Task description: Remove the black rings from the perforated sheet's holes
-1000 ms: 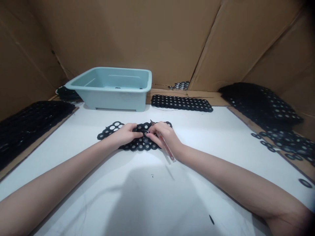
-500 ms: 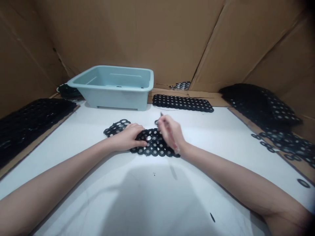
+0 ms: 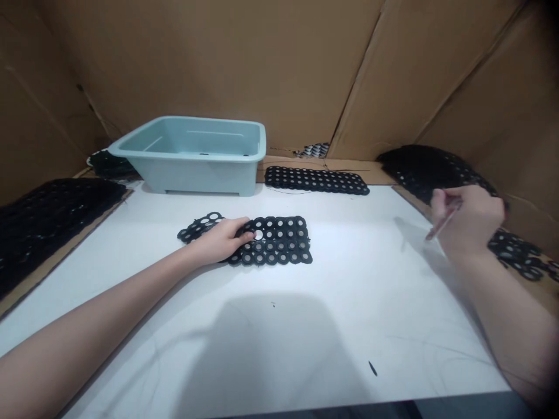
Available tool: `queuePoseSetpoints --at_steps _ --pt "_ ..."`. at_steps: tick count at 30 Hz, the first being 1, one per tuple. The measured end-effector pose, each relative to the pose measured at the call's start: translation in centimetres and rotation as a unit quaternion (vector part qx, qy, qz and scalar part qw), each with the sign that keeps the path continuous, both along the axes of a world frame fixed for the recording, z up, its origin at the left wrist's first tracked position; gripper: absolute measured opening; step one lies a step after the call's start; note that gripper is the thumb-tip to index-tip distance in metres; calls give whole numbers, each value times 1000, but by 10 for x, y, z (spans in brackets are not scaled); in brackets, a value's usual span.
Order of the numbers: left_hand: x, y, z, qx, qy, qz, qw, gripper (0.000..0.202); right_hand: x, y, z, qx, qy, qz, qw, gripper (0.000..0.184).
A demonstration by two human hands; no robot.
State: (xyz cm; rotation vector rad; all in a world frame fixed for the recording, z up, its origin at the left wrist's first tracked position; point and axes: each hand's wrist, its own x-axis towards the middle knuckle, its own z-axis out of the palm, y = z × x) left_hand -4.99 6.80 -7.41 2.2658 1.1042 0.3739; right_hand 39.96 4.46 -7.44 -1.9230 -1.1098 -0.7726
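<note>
A black mat of joined rings [image 3: 280, 247] lies on the white table, its left end bent up behind my left hand [image 3: 225, 238]. That hand is closed on the mat, thumb beside one ring and fingers over the upper edge. Far to the right, my right hand [image 3: 469, 218] is raised over the table's right side, closed around a thin pen-like tool [image 3: 443, 223] with a pale, pinkish shaft. One end of the tool points down and left; its kind is unclear. Beyond this hand is a pile of loose black rings [image 3: 519, 253], partly hidden by it.
A light blue tub [image 3: 196, 174] stands at the back left. Right of it is another black ring mat [image 3: 317, 180]. Dark stacked mats lie left [image 3: 56, 221] and back right [image 3: 423, 169]. Cardboard walls [image 3: 218, 58] surround the table [image 3: 349, 302]; a small dark sliver [image 3: 372, 368] lies near its front.
My right hand has swung from the mat far to the right, carrying the pen-like tool. The mat's right end is now uncovered. My left hand still holds the mat. The view has shifted slightly.
</note>
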Motion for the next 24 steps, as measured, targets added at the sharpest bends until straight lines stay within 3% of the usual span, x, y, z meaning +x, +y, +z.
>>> queuePoseSetpoints --at_steps 3,6,10,13,16,20,22,24 --pt "2 -3 -2 45 25 2 999 25 47 -9 -10 -28 9 -112 993 44" --pt "3 -7 -5 114 46 9 992 23 75 -14 -20 -29 49 -195 979 46" --pt "4 -13 -8 161 45 23 986 20 94 -15 -30 -40 129 -279 951 49" --pt "5 -15 -8 171 39 37 984 20 97 -11 -32 -129 173 -323 922 50" --pt "6 -15 -7 176 32 38 983 19 95 -10 -32 -184 188 -319 911 47" --pt "6 -16 -7 170 22 61 983 19 84 -13 -27 -164 145 -306 927 43" --pt "6 -17 -7 167 20 71 983 19 70 -14 -21 -123 70 -240 960 36" --pt "6 -18 -7 169 17 78 982 19 46 -12 -11 -91 -8 -111 990 24"
